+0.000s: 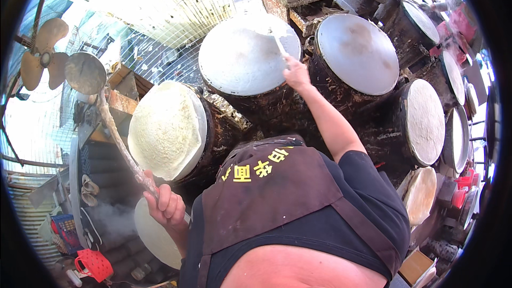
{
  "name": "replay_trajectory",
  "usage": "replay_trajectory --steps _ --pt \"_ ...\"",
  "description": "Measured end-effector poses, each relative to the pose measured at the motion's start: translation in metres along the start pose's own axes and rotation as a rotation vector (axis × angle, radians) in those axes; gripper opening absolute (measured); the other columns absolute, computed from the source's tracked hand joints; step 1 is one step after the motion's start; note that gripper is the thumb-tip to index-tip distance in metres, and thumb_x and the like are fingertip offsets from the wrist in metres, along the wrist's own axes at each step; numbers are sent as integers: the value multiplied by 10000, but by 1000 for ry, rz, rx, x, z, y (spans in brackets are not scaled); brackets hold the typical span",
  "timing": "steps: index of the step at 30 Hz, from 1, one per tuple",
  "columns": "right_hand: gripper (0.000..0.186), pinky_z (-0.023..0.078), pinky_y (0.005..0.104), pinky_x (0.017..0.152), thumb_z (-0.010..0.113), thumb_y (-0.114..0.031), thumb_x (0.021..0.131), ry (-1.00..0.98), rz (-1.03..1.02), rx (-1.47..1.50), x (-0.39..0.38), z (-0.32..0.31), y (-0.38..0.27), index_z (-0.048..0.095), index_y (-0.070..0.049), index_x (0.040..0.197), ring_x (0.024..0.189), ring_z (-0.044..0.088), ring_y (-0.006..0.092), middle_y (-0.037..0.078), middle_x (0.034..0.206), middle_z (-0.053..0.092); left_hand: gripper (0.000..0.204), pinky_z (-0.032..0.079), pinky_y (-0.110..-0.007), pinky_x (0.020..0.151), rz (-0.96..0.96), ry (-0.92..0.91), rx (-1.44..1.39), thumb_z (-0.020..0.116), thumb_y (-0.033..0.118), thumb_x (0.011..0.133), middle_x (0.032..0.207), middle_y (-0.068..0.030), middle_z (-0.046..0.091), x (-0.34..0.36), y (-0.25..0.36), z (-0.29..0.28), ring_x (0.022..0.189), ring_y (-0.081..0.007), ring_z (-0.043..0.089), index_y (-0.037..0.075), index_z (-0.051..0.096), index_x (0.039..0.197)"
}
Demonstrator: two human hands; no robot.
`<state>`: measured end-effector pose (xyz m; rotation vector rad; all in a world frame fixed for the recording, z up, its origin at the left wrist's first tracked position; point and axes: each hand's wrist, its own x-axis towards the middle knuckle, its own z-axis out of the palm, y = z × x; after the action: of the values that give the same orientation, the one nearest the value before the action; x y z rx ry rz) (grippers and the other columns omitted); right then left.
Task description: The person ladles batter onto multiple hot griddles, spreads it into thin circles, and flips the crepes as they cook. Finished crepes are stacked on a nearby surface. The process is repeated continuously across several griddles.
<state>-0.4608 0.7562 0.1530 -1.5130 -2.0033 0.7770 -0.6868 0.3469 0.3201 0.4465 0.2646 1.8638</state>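
Observation:
My left hand is closed around the rough, stick-like handle of a long-handled tool. Its round, flat-looking grey head rises at the far left, beside a fan. Out in front, my right hand grips a short white-handled tool over the back middle round griddle. Bright glare hides that tool's far end, so I cannot tell its kind. On the left griddle lies a pale, bubbly sheet of dough or batter, one edge folded near the right rim.
Another bare griddle stands back right. A pale-coated griddle is at right, with several more beyond. A stack of round flatbreads sits lower right. At left are a fan and a red basket. Steam drifts near a lower-left griddle.

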Motion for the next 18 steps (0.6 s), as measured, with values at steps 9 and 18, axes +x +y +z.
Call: replay_trajectory --steps 9,18 --pt "485 489 409 898 535 -66 757 51 -46 -21 32 -2 9 565 -108 1239 968 627 375 230 1045 644 532 318 -180 281 9 -18 28 340 305 1032 651 -14 355 -17 20 -10 383 -34 277 131 129 1489" --pt "501 475 408 941 495 -35 779 -164 -208 -71 42 7 -38 564 -149 1262 1010 624 335 181 1080 651 521 294 -172 283 24 68 136 349 318 1030 643 -1 363 -12 -2 9 385 -43 275 146 159 1483"
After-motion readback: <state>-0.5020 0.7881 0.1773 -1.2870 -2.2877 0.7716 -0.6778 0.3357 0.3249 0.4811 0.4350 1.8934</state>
